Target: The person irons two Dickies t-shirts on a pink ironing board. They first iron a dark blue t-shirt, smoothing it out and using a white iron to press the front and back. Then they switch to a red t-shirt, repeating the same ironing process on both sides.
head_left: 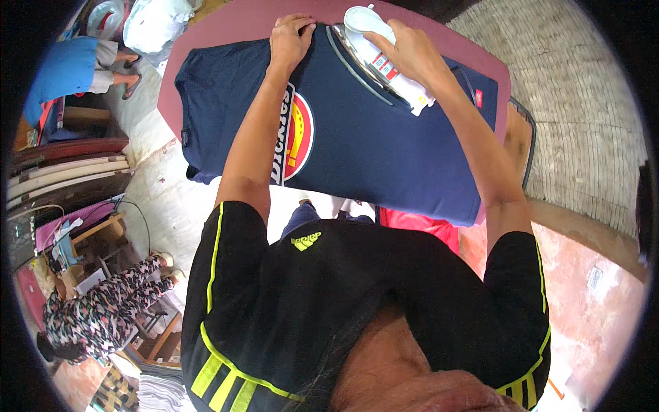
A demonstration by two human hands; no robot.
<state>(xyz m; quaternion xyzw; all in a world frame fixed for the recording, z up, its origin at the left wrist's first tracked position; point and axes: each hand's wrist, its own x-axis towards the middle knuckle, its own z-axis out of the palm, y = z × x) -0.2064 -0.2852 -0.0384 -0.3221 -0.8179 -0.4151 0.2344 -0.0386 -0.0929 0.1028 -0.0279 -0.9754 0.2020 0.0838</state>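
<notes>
A navy T-shirt (384, 158) with a round red, yellow and white print lies spread over a padded maroon ironing board (220, 31). My right hand (413, 53) grips the handle of a white iron (417, 96), whose soleplate rests on the shirt near its far edge. At that same edge, left of the iron, my left hand (291, 42) has its fingers bent together and appears to pinch the fabric. The iron's tip is close to my left fingertips. A small red tag (478, 98) shows near the shirt's right end.
At the left, a person in a blue top (65, 72) stands, and another in patterned clothes (110, 312) is near a cluttered wooden shelf (99, 233). White plastic bags (156, 27) sit at the back left. A woven mat-like surface (576, 103) lies to the right.
</notes>
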